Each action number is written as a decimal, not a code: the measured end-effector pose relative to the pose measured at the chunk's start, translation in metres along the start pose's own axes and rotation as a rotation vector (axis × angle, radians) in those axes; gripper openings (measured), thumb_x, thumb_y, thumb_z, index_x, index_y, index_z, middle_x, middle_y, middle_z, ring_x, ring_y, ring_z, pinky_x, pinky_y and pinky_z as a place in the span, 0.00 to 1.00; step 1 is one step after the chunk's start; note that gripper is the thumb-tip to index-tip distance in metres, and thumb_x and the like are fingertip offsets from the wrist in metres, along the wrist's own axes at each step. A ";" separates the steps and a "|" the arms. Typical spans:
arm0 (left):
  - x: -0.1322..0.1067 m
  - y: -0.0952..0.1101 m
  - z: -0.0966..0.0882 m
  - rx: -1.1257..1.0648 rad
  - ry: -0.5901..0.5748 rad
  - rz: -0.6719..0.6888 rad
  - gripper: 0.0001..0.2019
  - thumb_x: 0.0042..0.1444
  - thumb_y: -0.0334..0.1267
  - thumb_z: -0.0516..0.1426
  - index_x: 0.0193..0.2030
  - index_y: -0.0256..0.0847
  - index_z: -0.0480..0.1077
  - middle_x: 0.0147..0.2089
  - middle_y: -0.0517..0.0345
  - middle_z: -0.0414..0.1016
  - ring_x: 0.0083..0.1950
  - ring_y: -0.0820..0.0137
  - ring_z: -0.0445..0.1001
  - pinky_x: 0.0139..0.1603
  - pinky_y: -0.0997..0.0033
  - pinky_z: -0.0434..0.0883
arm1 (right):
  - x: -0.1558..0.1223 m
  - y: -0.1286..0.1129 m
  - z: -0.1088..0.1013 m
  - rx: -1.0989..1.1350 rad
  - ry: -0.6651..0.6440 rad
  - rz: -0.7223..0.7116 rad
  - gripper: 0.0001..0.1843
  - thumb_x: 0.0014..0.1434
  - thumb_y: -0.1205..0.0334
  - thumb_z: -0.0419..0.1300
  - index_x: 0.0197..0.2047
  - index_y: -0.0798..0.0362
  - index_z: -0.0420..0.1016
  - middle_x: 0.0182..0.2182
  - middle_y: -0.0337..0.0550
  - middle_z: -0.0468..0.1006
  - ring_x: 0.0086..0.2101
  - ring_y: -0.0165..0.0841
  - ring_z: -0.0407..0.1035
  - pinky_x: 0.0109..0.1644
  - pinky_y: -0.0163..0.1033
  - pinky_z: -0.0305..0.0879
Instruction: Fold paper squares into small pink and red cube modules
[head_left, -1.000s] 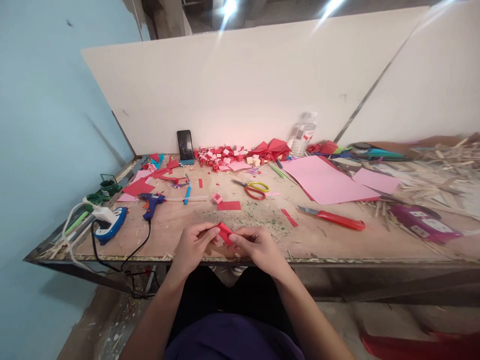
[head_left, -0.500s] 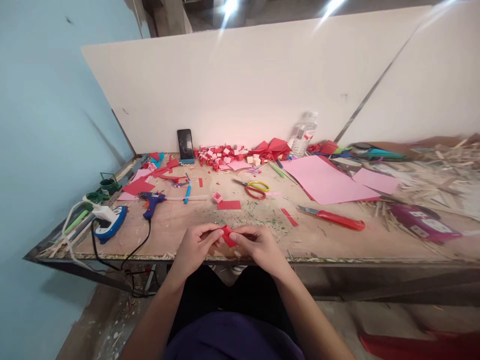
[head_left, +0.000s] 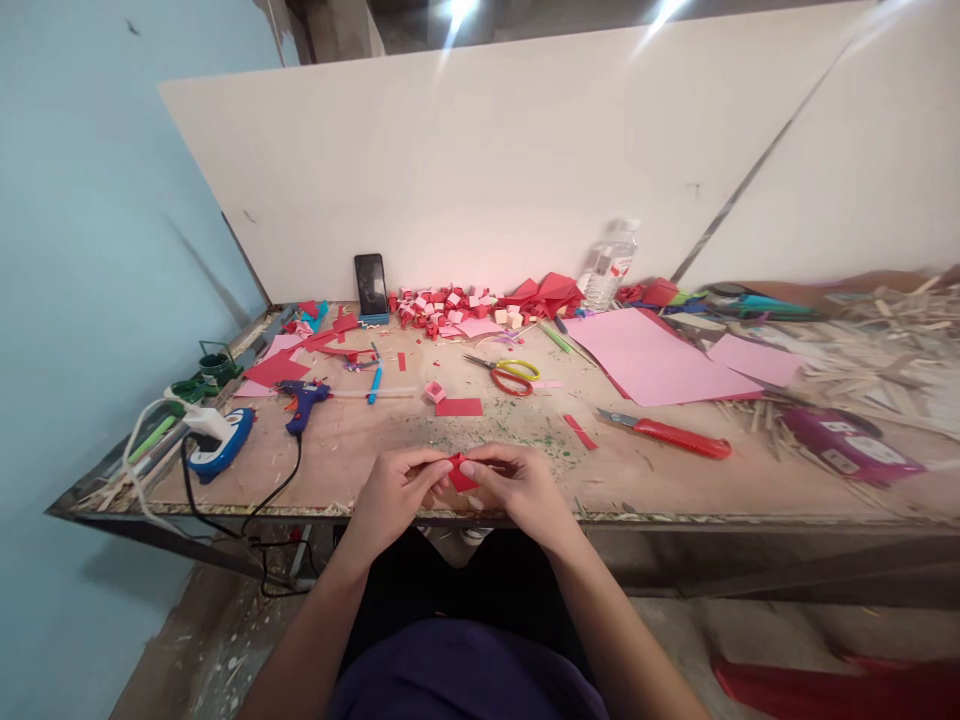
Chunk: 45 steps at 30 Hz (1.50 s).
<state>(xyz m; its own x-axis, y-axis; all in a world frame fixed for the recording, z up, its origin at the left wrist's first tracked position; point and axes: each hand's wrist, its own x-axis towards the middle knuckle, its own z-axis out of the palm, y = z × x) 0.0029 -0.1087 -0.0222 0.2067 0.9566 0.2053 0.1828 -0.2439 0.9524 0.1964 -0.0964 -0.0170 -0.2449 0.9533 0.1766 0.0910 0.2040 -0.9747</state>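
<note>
Between my hands, over the table's front edge, is a small folded piece of red paper (head_left: 462,477). The thumb and fingers of my left hand (head_left: 397,490) pinch its left side. My right hand (head_left: 523,490) pinches its right side in the same way, and the fingertips hide part of the folds. Just beyond lie a flat red paper strip (head_left: 459,407) and a small open pink paper box (head_left: 434,392). Scissors (head_left: 508,374) with red and yellow handles rest farther back.
A red utility knife (head_left: 675,436) lies to the right, near pink paper sheets (head_left: 652,360). At left are a blue glue gun (head_left: 304,402) and a power strip (head_left: 225,446). Small paper cubes (head_left: 442,310), a phone (head_left: 370,284) and a bottle (head_left: 611,265) line the back.
The red paper has turned slightly between my fingertips, its top edge now more level. Both hands keep their pinch in nearly the same place.
</note>
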 end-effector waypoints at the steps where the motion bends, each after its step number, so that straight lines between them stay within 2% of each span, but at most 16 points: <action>1: 0.000 -0.001 0.000 0.028 0.007 0.025 0.13 0.66 0.43 0.58 0.44 0.37 0.81 0.31 0.57 0.80 0.32 0.70 0.77 0.32 0.76 0.73 | 0.000 0.000 0.000 0.002 0.014 -0.002 0.09 0.56 0.55 0.70 0.35 0.52 0.85 0.32 0.45 0.85 0.34 0.39 0.78 0.39 0.40 0.72; 3: 0.000 -0.004 0.002 0.134 0.052 0.121 0.13 0.68 0.41 0.57 0.43 0.37 0.81 0.33 0.55 0.80 0.33 0.69 0.78 0.33 0.75 0.73 | -0.001 -0.002 0.001 0.006 0.048 -0.008 0.10 0.56 0.55 0.71 0.38 0.51 0.85 0.36 0.46 0.85 0.37 0.40 0.79 0.41 0.41 0.73; 8: -0.001 -0.015 0.016 0.579 0.229 0.546 0.12 0.70 0.33 0.53 0.49 0.36 0.78 0.41 0.49 0.83 0.42 0.65 0.80 0.45 0.67 0.76 | 0.000 -0.003 0.002 -0.012 0.081 -0.032 0.12 0.59 0.57 0.67 0.45 0.50 0.84 0.45 0.48 0.84 0.43 0.42 0.79 0.50 0.47 0.75; 10: -0.002 -0.020 0.022 0.759 0.267 0.651 0.12 0.70 0.31 0.53 0.53 0.35 0.76 0.41 0.48 0.82 0.42 0.64 0.80 0.45 0.67 0.76 | 0.002 -0.002 0.002 -0.010 0.066 -0.046 0.12 0.60 0.59 0.65 0.47 0.50 0.83 0.48 0.49 0.83 0.46 0.43 0.79 0.53 0.49 0.74; 13: -0.005 -0.024 0.027 0.924 0.300 0.732 0.13 0.68 0.29 0.54 0.56 0.32 0.74 0.41 0.47 0.82 0.41 0.64 0.80 0.44 0.67 0.76 | 0.003 0.000 0.001 -0.009 0.041 -0.088 0.12 0.60 0.64 0.63 0.47 0.49 0.83 0.49 0.48 0.83 0.50 0.44 0.77 0.57 0.50 0.72; 18: -0.006 -0.023 0.028 0.980 0.327 0.792 0.13 0.67 0.26 0.54 0.55 0.31 0.74 0.44 0.44 0.80 0.44 0.62 0.79 0.45 0.66 0.76 | 0.004 -0.004 0.000 0.023 -0.008 -0.104 0.15 0.57 0.69 0.60 0.45 0.49 0.84 0.49 0.46 0.83 0.52 0.42 0.75 0.59 0.48 0.70; 23: -0.005 -0.024 0.028 1.009 0.286 0.790 0.13 0.68 0.27 0.54 0.55 0.31 0.74 0.44 0.44 0.79 0.44 0.61 0.77 0.45 0.64 0.76 | 0.006 -0.006 0.000 0.041 -0.032 -0.027 0.19 0.53 0.70 0.58 0.44 0.49 0.85 0.48 0.44 0.84 0.51 0.42 0.75 0.59 0.48 0.68; 28: -0.005 -0.025 0.029 1.038 0.264 0.806 0.14 0.68 0.26 0.53 0.57 0.30 0.73 0.45 0.43 0.78 0.45 0.60 0.77 0.45 0.63 0.76 | 0.006 -0.002 0.000 0.086 -0.033 0.013 0.19 0.53 0.70 0.56 0.43 0.49 0.84 0.48 0.44 0.84 0.51 0.42 0.75 0.60 0.48 0.66; 30: -0.005 -0.025 0.029 1.047 0.256 0.806 0.14 0.68 0.26 0.53 0.57 0.30 0.73 0.45 0.43 0.78 0.45 0.61 0.77 0.45 0.63 0.76 | 0.007 -0.001 0.000 0.095 -0.038 0.014 0.18 0.53 0.69 0.57 0.43 0.49 0.84 0.47 0.43 0.84 0.48 0.41 0.76 0.57 0.46 0.68; 33: -0.006 -0.024 0.029 1.059 0.252 0.804 0.14 0.68 0.27 0.53 0.57 0.31 0.72 0.43 0.44 0.78 0.44 0.61 0.77 0.44 0.63 0.76 | 0.006 -0.001 0.001 0.138 -0.065 0.070 0.19 0.53 0.68 0.57 0.45 0.49 0.83 0.44 0.42 0.84 0.40 0.38 0.76 0.47 0.43 0.72; 36: -0.006 -0.024 0.029 1.071 0.256 0.809 0.14 0.68 0.26 0.53 0.57 0.31 0.72 0.43 0.44 0.78 0.43 0.61 0.76 0.43 0.63 0.75 | 0.006 0.000 0.002 0.150 -0.057 0.108 0.21 0.50 0.69 0.56 0.45 0.48 0.83 0.41 0.41 0.84 0.34 0.36 0.75 0.39 0.40 0.72; 42: -0.006 -0.027 0.032 1.124 0.238 0.812 0.14 0.67 0.25 0.52 0.55 0.29 0.73 0.40 0.44 0.79 0.41 0.60 0.76 0.42 0.62 0.75 | 0.009 0.000 0.004 0.050 0.015 0.061 0.21 0.47 0.69 0.54 0.39 0.49 0.87 0.49 0.43 0.82 0.40 0.38 0.75 0.41 0.40 0.72; 45: -0.006 -0.027 0.032 1.098 0.235 0.810 0.14 0.67 0.25 0.52 0.55 0.29 0.74 0.40 0.45 0.79 0.40 0.61 0.77 0.42 0.63 0.75 | 0.009 0.001 0.004 0.054 0.024 0.045 0.21 0.47 0.69 0.54 0.37 0.48 0.87 0.49 0.42 0.82 0.38 0.37 0.75 0.41 0.40 0.71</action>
<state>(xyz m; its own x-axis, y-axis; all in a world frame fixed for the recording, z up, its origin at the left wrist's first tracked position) 0.0279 -0.1128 -0.0561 0.4727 0.4665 0.7476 0.7684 -0.6336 -0.0905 0.1906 -0.0883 -0.0166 -0.2184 0.9665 0.1348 0.0490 0.1488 -0.9877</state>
